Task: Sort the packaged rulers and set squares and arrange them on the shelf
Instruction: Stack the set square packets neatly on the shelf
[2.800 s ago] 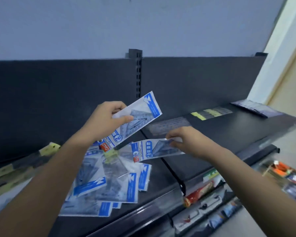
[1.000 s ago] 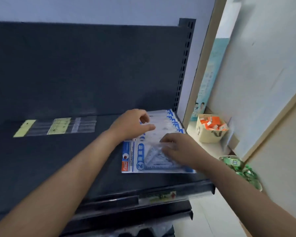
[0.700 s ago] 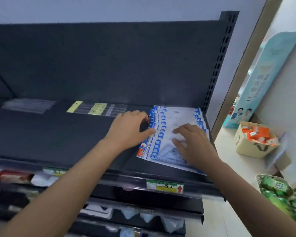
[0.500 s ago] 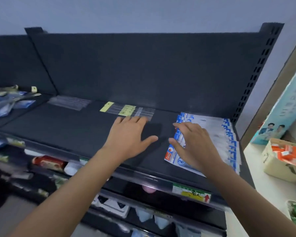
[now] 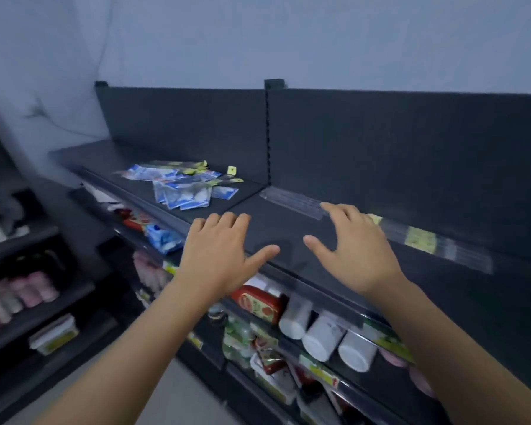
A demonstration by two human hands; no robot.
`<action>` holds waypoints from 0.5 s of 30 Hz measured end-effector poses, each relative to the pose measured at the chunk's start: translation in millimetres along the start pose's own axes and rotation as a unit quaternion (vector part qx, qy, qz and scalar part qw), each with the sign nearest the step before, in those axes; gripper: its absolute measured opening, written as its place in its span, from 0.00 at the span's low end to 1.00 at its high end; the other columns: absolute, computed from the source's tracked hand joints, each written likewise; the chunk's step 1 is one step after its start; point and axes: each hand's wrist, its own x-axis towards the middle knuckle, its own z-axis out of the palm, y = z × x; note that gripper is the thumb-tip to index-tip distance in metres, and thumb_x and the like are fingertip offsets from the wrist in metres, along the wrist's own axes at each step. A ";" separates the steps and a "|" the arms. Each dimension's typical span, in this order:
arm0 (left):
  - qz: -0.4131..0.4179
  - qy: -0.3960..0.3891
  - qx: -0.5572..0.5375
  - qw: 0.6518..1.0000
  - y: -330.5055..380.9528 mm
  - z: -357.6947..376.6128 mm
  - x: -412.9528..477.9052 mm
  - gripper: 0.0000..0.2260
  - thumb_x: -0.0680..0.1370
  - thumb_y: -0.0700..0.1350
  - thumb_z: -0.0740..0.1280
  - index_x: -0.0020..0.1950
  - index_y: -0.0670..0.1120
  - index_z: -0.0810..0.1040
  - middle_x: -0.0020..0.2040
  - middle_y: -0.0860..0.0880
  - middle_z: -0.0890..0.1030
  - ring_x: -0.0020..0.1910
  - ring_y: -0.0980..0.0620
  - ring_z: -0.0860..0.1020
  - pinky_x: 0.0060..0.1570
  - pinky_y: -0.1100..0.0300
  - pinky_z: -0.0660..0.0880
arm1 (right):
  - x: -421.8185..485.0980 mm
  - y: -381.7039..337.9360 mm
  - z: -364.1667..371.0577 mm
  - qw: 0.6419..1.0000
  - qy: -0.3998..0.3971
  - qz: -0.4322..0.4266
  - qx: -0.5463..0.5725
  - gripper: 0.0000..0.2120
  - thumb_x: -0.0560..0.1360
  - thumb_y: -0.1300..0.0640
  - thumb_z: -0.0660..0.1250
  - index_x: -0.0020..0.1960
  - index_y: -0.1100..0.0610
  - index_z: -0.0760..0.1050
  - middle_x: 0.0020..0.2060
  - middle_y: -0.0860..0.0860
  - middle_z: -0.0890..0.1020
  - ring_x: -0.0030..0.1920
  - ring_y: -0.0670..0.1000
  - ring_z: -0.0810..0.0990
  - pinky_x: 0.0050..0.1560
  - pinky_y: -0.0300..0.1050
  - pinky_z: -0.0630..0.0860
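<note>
A loose heap of blue-and-white plastic-packed set squares (image 5: pixel 183 190) is seen on the dark metal shelf (image 5: pixel 276 237), beyond and left of both hands, stretched along the shelf's length. The left hand (image 5: pixel 221 250) is placed nearer; both it and the right hand (image 5: pixel 353 250) are held spread and empty

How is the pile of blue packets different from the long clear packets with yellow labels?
The blue packets lie in a messy heap; the clear packets lie in a line along the back. The blue packets are blue and white; the clear packets are see-through with yellow labels. The blue packets sit left of the left hand; the clear packets run behind the right hand. Both lie flat on the dark shelf.
</note>
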 end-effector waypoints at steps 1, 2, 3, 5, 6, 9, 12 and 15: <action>-0.015 -0.001 0.003 1.000 -23.4 2.3 -0.5 0.42 0.69 0.74 0.39 0.72 0.51 0.64 0.66 0.50 0.73 0.65 0.47 0.70 0.63 0.52 0.64 | 10.5 -19.0 8.8 1.000 -0.002 -0.009 0.010 0.30 0.77 0.39 0.57 0.75 0.49 0.56 0.71 0.49 0.64 0.70 0.54 0.63 0.69 0.53 0.62; -0.028 0.000 0.007 1.000 -45.9 4.8 -0.6 0.42 0.69 0.74 0.39 0.72 0.51 0.64 0.66 0.51 0.73 0.65 0.47 0.70 0.62 0.52 0.64 | 19.9 -37.3 17.8 1.000 -0.004 -0.018 0.021 0.30 0.77 0.39 0.57 0.75 0.49 0.56 0.71 0.49 0.64 0.70 0.53 0.63 0.69 0.54 0.62; -0.040 0.002 0.011 0.999 -66.9 7.2 0.3 0.41 0.69 0.74 0.39 0.71 0.51 0.65 0.66 0.51 0.73 0.65 0.47 0.70 0.62 0.52 0.64 | 28.7 -54.2 27.1 0.999 -0.010 -0.026 0.033 0.30 0.77 0.39 0.57 0.74 0.49 0.57 0.72 0.49 0.64 0.71 0.53 0.63 0.70 0.53 0.62; -0.062 0.006 0.019 0.998 -104.7 12.1 5.1 0.42 0.68 0.75 0.37 0.69 0.51 0.67 0.64 0.51 0.74 0.63 0.48 0.71 0.62 0.53 0.65 | 45.2 -83.4 45.7 0.997 -0.033 -0.038 0.052 0.30 0.77 0.39 0.57 0.74 0.49 0.57 0.72 0.48 0.63 0.71 0.52 0.62 0.70 0.53 0.62; -0.073 0.009 0.021 0.997 -121.4 15.0 9.1 0.43 0.67 0.75 0.37 0.69 0.52 0.67 0.64 0.52 0.74 0.63 0.48 0.71 0.61 0.53 0.65 | 54.2 -95.3 54.6 0.997 -0.045 -0.042 0.056 0.30 0.77 0.39 0.58 0.74 0.49 0.57 0.72 0.48 0.63 0.71 0.52 0.62 0.70 0.52 0.61; -0.102 0.016 0.013 0.995 -163.8 28.1 24.2 0.43 0.66 0.75 0.36 0.69 0.52 0.67 0.63 0.52 0.75 0.63 0.48 0.71 0.61 0.53 0.65 | 85.5 -121.0 80.3 0.994 -0.067 -0.045 0.067 0.29 0.77 0.39 0.58 0.74 0.49 0.59 0.72 0.48 0.63 0.70 0.52 0.64 0.70 0.51 0.62; -0.115 0.011 0.017 0.993 -199.5 48.8 44.8 0.43 0.66 0.75 0.36 0.68 0.52 0.68 0.62 0.52 0.76 0.63 0.48 0.71 0.60 0.53 0.65 | 121.1 -141.9 107.7 0.992 -0.088 -0.047 0.082 0.29 0.76 0.39 0.59 0.73 0.49 0.60 0.71 0.48 0.65 0.68 0.52 0.67 0.67 0.51 0.66; -0.117 -0.002 0.024 0.993 -230.1 72.1 70.5 0.44 0.65 0.75 0.36 0.68 0.52 0.68 0.62 0.51 0.76 0.63 0.48 0.71 0.60 0.53 0.65 | 157.9 -159.4 141.0 0.989 -0.101 -0.048 0.096 0.28 0.76 0.39 0.59 0.72 0.49 0.62 0.69 0.48 0.67 0.65 0.53 0.70 0.63 0.51 0.70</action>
